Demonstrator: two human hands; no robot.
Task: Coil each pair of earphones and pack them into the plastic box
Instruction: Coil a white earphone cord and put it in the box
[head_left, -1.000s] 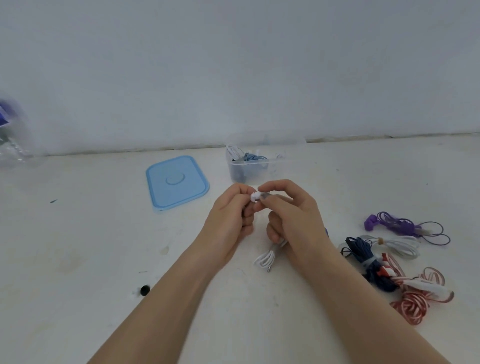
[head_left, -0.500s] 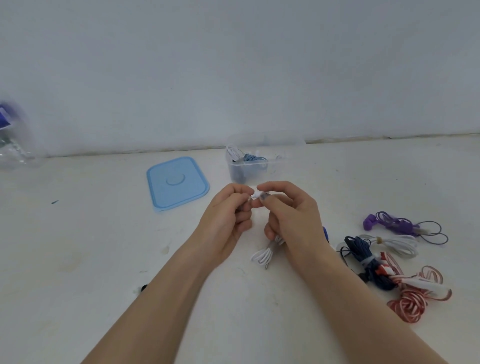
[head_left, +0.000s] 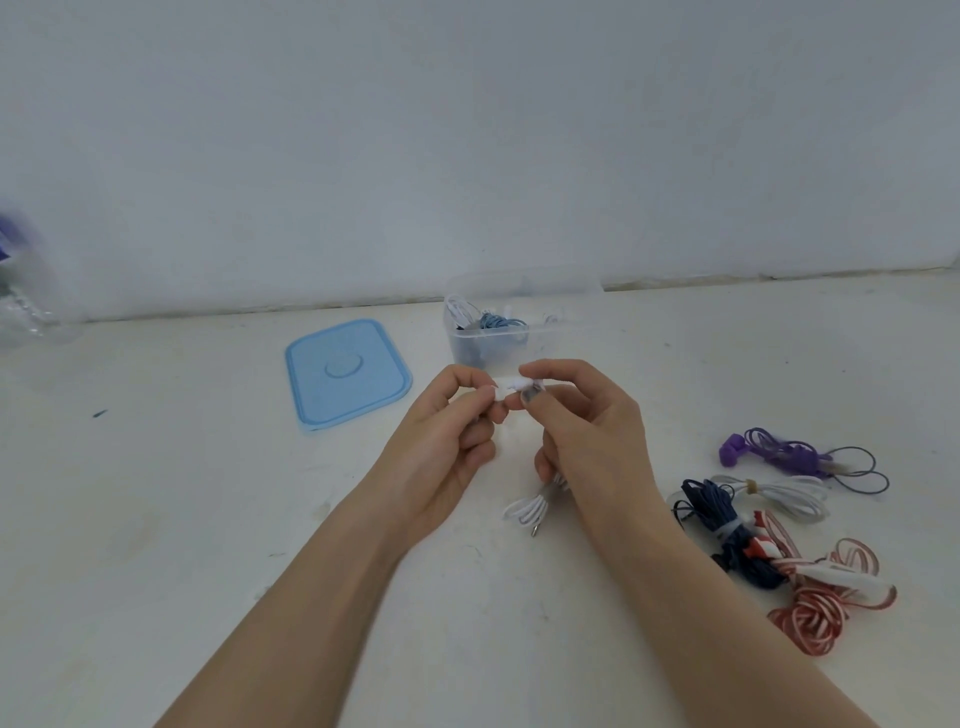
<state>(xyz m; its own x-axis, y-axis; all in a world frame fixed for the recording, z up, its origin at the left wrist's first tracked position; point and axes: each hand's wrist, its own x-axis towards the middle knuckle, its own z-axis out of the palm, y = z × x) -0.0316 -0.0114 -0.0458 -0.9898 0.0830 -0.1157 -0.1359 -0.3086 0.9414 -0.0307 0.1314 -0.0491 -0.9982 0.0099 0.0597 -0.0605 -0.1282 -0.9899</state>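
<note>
A coiled pair of white earphones (head_left: 530, 506) hangs between my hands above the table, its loops and metal plug showing below my right palm. My left hand (head_left: 447, 447) pinches the white earbud end at the top. My right hand (head_left: 587, 431) grips the bundle and also pinches the top end. Just behind them stands the clear plastic box (head_left: 493, 332) with white and blue earphones inside. At the right lie purple earphones (head_left: 779, 454), another white pair (head_left: 779, 493), a dark blue pair (head_left: 722, 525) and a red-and-white pair (head_left: 826, 597).
The box's blue lid (head_left: 345, 371) lies flat to the left of the box. A crumpled clear plastic item (head_left: 21, 306) sits at the far left edge against the wall. A white wall rises right behind the box.
Both hands have lifted slightly toward the box. The fingertips have shifted on the white earbud end, and the hanging loops sit a little higher.
</note>
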